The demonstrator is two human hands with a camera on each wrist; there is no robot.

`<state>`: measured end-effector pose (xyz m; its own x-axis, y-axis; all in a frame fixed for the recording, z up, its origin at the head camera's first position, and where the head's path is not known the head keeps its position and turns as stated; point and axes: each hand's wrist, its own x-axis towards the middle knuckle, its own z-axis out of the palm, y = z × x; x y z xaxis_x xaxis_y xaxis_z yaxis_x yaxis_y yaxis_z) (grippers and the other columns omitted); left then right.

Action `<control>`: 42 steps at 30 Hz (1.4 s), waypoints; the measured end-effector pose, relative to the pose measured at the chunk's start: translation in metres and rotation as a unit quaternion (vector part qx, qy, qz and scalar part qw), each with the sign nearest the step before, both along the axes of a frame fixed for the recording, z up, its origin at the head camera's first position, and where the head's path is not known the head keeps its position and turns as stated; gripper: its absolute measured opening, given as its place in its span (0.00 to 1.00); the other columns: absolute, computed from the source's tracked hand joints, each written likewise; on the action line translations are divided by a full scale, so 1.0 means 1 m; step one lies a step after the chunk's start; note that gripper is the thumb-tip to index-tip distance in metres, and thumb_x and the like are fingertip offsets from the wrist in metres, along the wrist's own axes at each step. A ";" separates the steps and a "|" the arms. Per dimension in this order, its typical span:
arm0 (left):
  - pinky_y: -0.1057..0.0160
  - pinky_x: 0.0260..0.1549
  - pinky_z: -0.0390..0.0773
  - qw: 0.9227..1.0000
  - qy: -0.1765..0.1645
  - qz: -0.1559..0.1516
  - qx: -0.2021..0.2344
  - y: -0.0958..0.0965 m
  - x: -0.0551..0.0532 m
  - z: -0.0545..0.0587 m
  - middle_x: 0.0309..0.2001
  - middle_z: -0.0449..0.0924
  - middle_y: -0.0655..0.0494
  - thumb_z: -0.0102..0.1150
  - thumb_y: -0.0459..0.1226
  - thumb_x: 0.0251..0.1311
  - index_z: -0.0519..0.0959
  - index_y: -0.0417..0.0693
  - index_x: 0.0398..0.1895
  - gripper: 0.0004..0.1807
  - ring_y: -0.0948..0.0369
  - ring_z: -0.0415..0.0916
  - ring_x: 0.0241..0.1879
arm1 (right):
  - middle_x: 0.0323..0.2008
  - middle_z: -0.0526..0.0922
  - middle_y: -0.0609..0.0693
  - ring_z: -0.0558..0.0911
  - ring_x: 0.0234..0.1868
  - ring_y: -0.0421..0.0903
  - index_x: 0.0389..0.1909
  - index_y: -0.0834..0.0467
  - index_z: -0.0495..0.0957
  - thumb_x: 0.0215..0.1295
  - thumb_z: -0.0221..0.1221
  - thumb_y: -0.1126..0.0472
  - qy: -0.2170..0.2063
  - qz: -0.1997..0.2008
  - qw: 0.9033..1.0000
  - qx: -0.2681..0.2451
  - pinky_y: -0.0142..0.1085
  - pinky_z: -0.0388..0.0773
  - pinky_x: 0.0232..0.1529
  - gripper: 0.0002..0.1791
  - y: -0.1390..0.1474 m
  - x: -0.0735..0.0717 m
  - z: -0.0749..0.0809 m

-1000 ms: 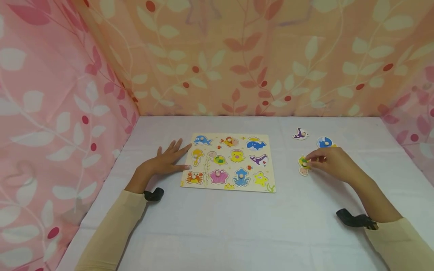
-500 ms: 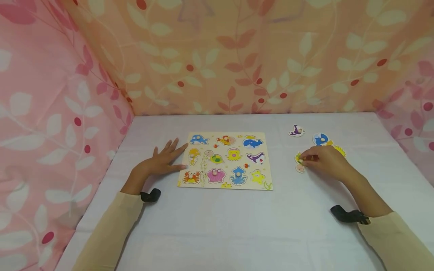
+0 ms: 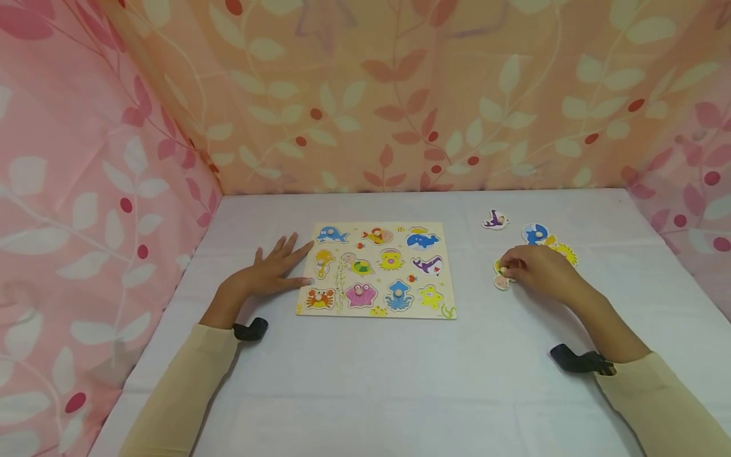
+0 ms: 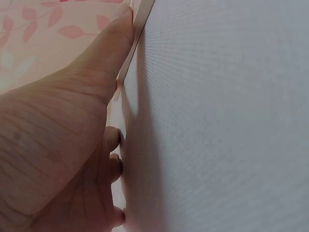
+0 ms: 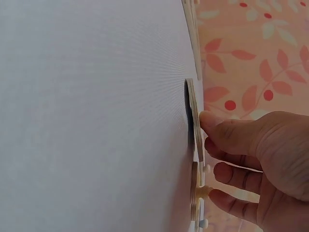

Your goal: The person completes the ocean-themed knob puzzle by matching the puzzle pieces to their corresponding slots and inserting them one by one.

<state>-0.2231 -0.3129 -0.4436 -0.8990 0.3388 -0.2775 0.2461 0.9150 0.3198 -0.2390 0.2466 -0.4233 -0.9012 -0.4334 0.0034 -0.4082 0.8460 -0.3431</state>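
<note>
My right hand [image 3: 542, 271] pinches a turtle puzzle piece [image 3: 501, 283] between thumb and fingertips, over its small knob. In the right wrist view, this thin wooden piece [image 5: 194, 116] leans slightly, one end raised off the cloth. At the left, my left hand [image 3: 268, 270] lies spread flat, its thumb and index finger touching the left edge of a wooden sea-animal puzzle board [image 3: 348, 313]. The board's edge [image 4: 143, 17] appears beside the thumb in the left wrist view. Knobbed pieces such as a crab [image 3: 320, 298] and a squid [image 3: 398, 295] sit in the board.
Behind the right hand lie a purple-and-white whale piece [image 3: 495, 219], a blue piece [image 3: 535, 233] and a yellow piece [image 3: 566, 254], partly hidden. A white cloth [image 3: 365, 381] covers the table. A leaf-patterned curtain [image 3: 342, 152] rises along the back.
The right fingers have closed in further over the turtle piece, which stays at nearly the same place. The left hand keeps its place at the board. The head view has shifted slightly.
</note>
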 end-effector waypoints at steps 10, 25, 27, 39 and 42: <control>0.24 0.66 0.24 1.000 -0.002 -0.002 -0.001 0.000 0.000 -0.003 0.82 0.26 0.45 0.55 0.69 0.62 0.42 0.68 0.83 0.52 0.43 0.21 0.79 | 0.28 0.79 0.44 0.74 0.32 0.46 0.40 0.55 0.87 0.61 0.71 0.62 -0.011 0.001 1.000 0.013 0.39 0.72 0.34 0.07 -0.002 0.005 0.011; 0.24 0.66 0.24 1.000 -0.002 0.000 -0.001 0.002 0.001 0.003 0.82 0.28 0.44 0.56 0.68 0.62 0.44 0.66 0.83 0.52 0.41 0.22 0.79 | 0.24 0.77 0.43 0.73 0.29 0.44 0.36 0.54 0.86 0.61 0.72 0.57 -0.010 -0.001 1.000 0.016 0.37 0.70 0.30 0.07 -0.006 0.006 0.013; 0.24 0.66 0.24 1.000 0.000 0.001 -0.003 0.002 0.001 0.003 0.82 0.28 0.44 0.56 0.68 0.62 0.44 0.66 0.83 0.52 0.41 0.22 0.79 | 0.23 0.77 0.43 0.72 0.29 0.45 0.36 0.54 0.87 0.61 0.72 0.56 -0.023 -0.005 1.000 0.018 0.37 0.70 0.30 0.07 -0.008 0.006 0.010; 0.24 0.66 0.25 1.000 0.001 0.000 -0.006 0.002 0.001 0.002 0.82 0.28 0.44 0.56 0.68 0.62 0.43 0.66 0.83 0.52 0.41 0.23 0.80 | 0.29 0.81 0.41 0.72 0.31 0.44 0.41 0.52 0.89 0.58 0.73 0.61 -0.018 0.016 1.000 -0.005 0.34 0.69 0.29 0.10 -0.002 0.006 0.006; 0.24 0.66 0.26 1.000 0.001 0.000 -0.008 0.001 0.001 0.001 0.82 0.27 0.45 0.55 0.68 0.62 0.43 0.67 0.83 0.52 0.42 0.23 0.80 | 0.32 0.83 0.40 0.72 0.32 0.44 0.41 0.50 0.90 0.59 0.73 0.61 -0.019 0.019 1.000 -0.012 0.34 0.69 0.29 0.09 -0.001 0.006 0.007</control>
